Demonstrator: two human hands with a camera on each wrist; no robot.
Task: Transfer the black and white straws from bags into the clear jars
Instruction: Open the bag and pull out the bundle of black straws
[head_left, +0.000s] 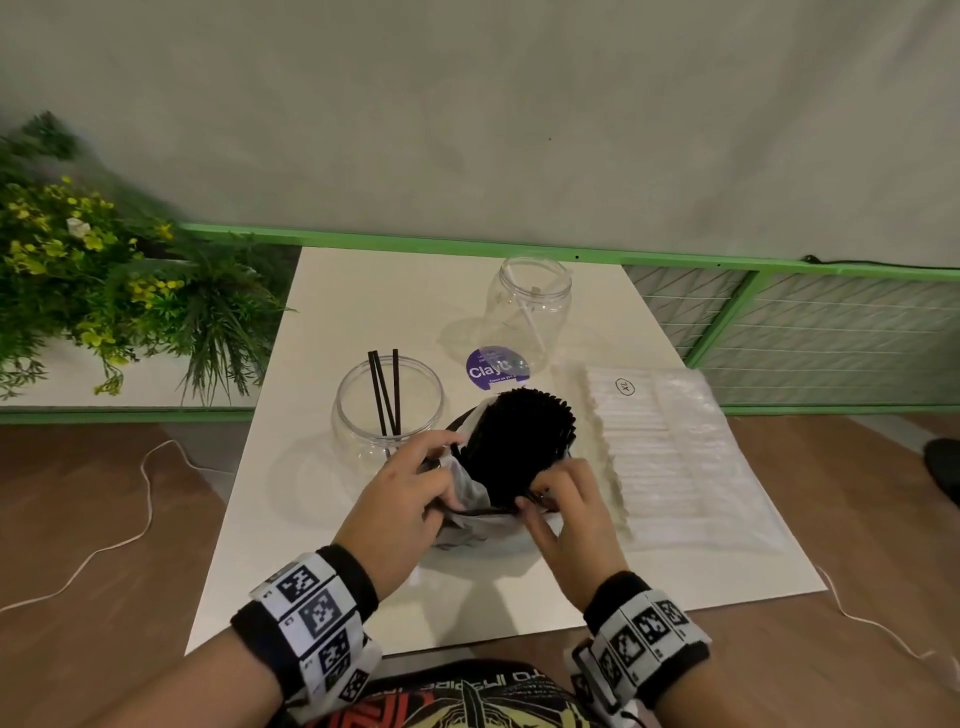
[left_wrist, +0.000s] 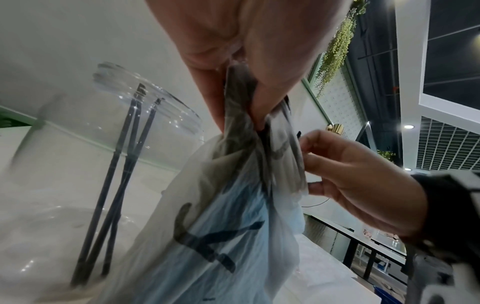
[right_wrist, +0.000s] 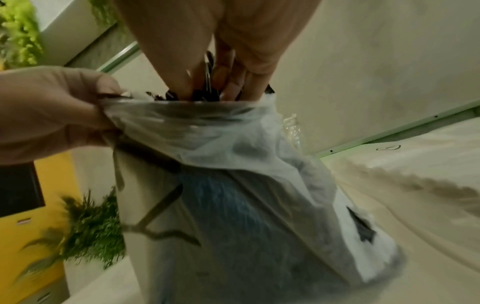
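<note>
Near the surface's front edge, left hand (head_left: 410, 488) pinches the bag (right_wrist: 233, 185) rim; right hand (head_left: 566, 514) fingers (right_wrist: 231, 82) curl onto upright black straws (head_left: 519, 441).

round purple sticker (head_left: 497, 366): "Clay…", rest unreadable | white-straw bag (head_left: 675, 447): circled mark, seemingly "7L"

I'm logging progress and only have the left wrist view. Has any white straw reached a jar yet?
Observer: Yes, the far jar holds at least one white straw.
Operator: And the white straws' bag?
Observer: It lies flat on the table, right of the black straws.
Operator: The right hand?
Observer: Its fingertips dip into the open bag, among the black straws.
</note>
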